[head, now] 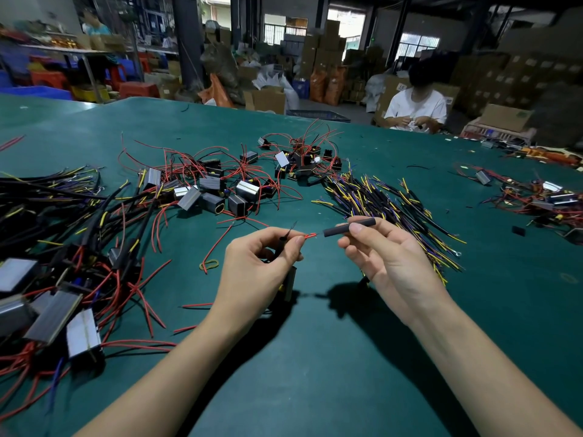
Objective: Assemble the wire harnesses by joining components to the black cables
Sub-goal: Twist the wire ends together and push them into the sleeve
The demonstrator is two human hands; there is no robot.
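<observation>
Above the green table's (315,357) near-middle, our left hand (262,263) pinches a red wire tip (309,235); our right hand (385,257) pinches a black cable (348,226) just beside it. Harness piles (63,247) crowd the left edge, and bare cloth lies toward the near edge.

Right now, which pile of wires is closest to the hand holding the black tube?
The pile of black cables with yellow and purple ends, just behind the right hand. The other heaps lie farther off, left and far right.
</observation>
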